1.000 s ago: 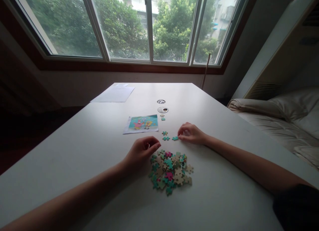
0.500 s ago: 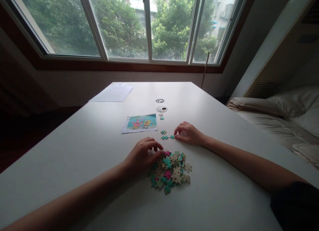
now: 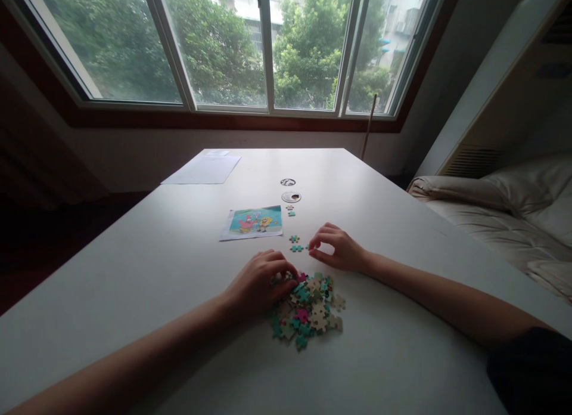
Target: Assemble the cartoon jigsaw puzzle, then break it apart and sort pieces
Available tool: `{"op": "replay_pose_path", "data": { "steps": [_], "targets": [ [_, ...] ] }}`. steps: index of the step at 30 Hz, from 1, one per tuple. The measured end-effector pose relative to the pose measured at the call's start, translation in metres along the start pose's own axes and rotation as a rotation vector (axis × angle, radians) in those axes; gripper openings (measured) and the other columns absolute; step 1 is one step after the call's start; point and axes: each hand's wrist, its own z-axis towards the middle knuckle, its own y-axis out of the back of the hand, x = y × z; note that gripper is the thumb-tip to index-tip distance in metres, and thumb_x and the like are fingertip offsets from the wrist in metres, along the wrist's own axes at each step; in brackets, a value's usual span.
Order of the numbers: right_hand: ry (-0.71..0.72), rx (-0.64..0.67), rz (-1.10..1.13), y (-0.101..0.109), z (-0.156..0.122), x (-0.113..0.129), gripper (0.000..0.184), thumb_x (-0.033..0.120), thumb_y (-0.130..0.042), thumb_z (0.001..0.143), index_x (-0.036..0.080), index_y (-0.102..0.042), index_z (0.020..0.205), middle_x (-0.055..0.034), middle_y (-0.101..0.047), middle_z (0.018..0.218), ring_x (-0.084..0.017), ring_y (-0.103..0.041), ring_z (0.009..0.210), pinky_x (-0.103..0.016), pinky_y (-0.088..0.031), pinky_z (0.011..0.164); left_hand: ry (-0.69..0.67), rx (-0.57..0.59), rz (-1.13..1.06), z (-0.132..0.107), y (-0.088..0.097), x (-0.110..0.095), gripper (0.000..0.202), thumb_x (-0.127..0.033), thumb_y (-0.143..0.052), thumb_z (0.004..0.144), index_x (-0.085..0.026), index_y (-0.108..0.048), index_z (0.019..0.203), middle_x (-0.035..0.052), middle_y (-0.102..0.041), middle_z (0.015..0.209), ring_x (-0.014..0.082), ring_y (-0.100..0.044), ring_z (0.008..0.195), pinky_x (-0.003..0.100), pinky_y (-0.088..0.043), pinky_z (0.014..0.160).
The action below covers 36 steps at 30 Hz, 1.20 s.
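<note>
While the left hand point(image 3: 263, 281) curls its fingers over the puzzle pile point(image 3: 309, 312) at its ten o'clock edge, I can't tell from here whether it grips anything. At the pile's one o'clock, the right hand point(image 3: 338, 248) has bent fingertips at a teal piece point(image 3: 307, 247), mostly hidden, its hold unclear too. Loose pieces point(image 3: 297, 248) lie toward twelve, the cartoon print point(image 3: 254, 222) toward eleven, on the white counter point(image 3: 379, 355).

White worktop point(image 3: 388, 349). Mixed puzzle pile point(image 3: 318, 317), teal, tan and pink, heaped at near centre. Few loose pieces point(image 3: 297, 248) in a rough line just beyond. Cartoon print point(image 3: 255, 223) flat, just left of those. Two round discs point(image 3: 290, 197) farther out, one behind the other. White paper sheet point(image 3: 203, 170), far left.
</note>
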Motion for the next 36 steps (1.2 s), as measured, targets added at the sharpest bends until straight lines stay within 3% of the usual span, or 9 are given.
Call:
{"op": "replay_pose_path", "data": {
  "steps": [5,11,19,27,36],
  "targets": [
    [0.1,0.133,0.068,-0.004,0.0,0.023,0.011,0.029,-0.059,0.077,0.018,-0.062,0.078,-0.0037,-0.061,0.073,-0.014,-0.052,0.075,-0.029,-0.041,0.073,-0.024,-0.017,-0.03,0.0,0.0,0.0,0.01,-0.024,-0.056,0.079,-0.021,-0.065,0.082,0.002,-0.06,0.074,0.0144,-0.053,0.072,0.027,-0.04,0.07],
    [0.137,0.174,0.137,-0.007,0.0,0.023,0.013,0.03,-0.058,0.077,0.018,-0.062,0.075,-0.0032,-0.061,0.07,-0.013,-0.052,0.07,-0.028,-0.042,0.072,-0.054,-0.063,-0.015,0.0,0.0,-0.001,0.01,-0.022,-0.054,0.079,-0.02,-0.064,0.08,0.0027,-0.06,0.076,0.015,-0.053,0.073,0.027,-0.04,0.069],
    [0.131,0.095,0.196,-0.008,0.0,0.025,0.01,0.026,-0.058,0.077,0.017,-0.059,0.073,-0.0023,-0.058,0.066,-0.012,-0.052,0.067,-0.025,-0.043,0.068,-0.046,-0.113,-0.113,-0.001,0.001,-0.004,0.011,-0.021,-0.053,0.079,-0.017,-0.063,0.077,0.0037,-0.059,0.075,0.0132,-0.053,0.069,0.025,-0.042,0.065],
    [0.086,-0.07,0.04,-0.011,-0.002,0.018,0.011,0.029,-0.058,0.078,0.019,-0.06,0.08,-0.0023,-0.061,0.07,-0.012,-0.054,0.067,-0.027,-0.041,0.068,0.208,-0.196,-0.236,0.002,0.003,0.006,0.019,-0.026,-0.054,0.08,-0.015,-0.057,0.065,-0.0022,-0.053,0.06,0.0097,-0.044,0.057,0.021,-0.035,0.054],
    [0.151,-0.085,-0.106,-0.009,-0.003,0.021,0.009,0.026,-0.055,0.08,0.02,-0.061,0.083,-0.0021,-0.063,0.072,-0.012,-0.054,0.068,-0.027,-0.038,0.067,0.218,-0.171,-0.288,0.003,0.003,0.006,0.019,-0.027,-0.055,0.078,-0.014,-0.058,0.065,-0.0027,-0.053,0.059,0.0094,-0.042,0.056,0.021,-0.032,0.053]
  ]
}}
